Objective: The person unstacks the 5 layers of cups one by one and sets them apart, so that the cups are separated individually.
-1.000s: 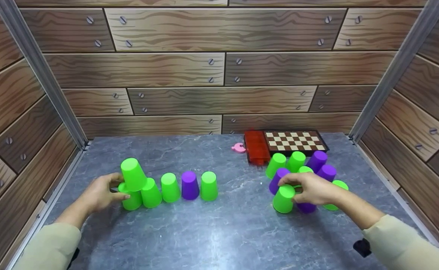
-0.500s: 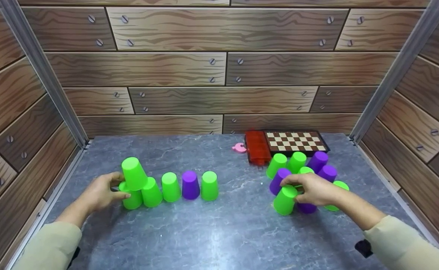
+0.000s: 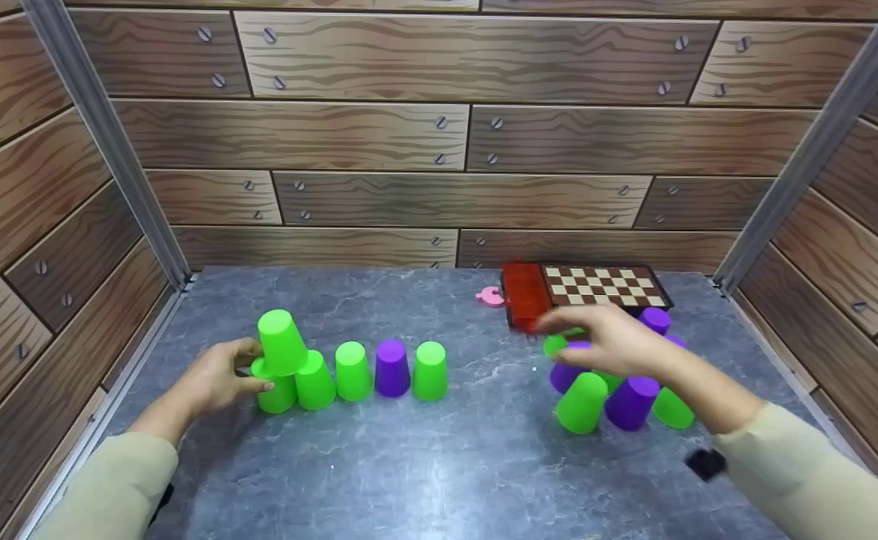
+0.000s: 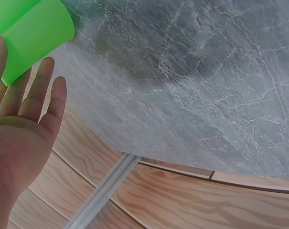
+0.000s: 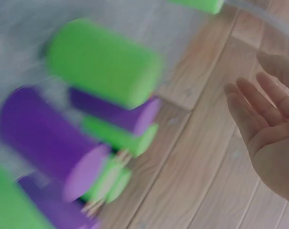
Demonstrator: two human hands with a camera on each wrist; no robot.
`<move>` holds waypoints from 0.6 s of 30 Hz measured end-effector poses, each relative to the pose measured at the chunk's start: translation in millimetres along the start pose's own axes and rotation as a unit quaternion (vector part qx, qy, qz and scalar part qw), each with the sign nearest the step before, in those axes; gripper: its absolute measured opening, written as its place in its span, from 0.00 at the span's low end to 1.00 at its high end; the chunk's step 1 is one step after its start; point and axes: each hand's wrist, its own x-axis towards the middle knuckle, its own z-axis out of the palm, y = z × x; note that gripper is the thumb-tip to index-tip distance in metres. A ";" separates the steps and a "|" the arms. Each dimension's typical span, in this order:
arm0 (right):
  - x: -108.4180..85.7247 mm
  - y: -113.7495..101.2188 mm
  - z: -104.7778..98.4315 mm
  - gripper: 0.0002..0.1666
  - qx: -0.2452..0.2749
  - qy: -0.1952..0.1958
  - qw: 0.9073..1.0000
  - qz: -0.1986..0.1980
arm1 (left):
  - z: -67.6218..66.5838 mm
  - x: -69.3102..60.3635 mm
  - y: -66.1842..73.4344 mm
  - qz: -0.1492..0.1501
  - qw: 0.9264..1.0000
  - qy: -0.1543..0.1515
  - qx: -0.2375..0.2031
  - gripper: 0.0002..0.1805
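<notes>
At the left of the head view my left hand (image 3: pixel 217 379) is beside a lower green cup (image 3: pixel 277 395), with its thumb and fingertips at the cups. An upper green cup (image 3: pixel 282 343) stands upside down across this cup and its green neighbour (image 3: pixel 315 381). The left wrist view shows fairly straight fingers near green plastic; contact is partly hidden. On the right, my right hand (image 3: pixel 611 341) hovers with nothing in it over a cluster of upside-down cups. A green cup (image 3: pixel 582 403) and a purple cup (image 3: pixel 632 403) stand at the cluster's front; the hand hides several behind.
Along the row stand another green cup (image 3: pixel 353 371), a purple cup (image 3: pixel 392 368) and an end green cup (image 3: pixel 430 371). At the back are a red translucent box (image 3: pixel 525 292), a checkered board (image 3: pixel 604 286) and a pink piece (image 3: pixel 491 297). Wood-patterned walls enclose the table (image 3: pixel 379 472).
My right hand has come off the front green cup and risen up and back over the cluster. My left hand keeps its place by the stacked cups. The head view has shifted slightly.
</notes>
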 end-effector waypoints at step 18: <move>186.3 -136.1 104.9 0.27 0.127 0.080 0.986 -0.074 | 0.3 2.6 -0.6 -0.003 1.000 0.010 -0.003 0.24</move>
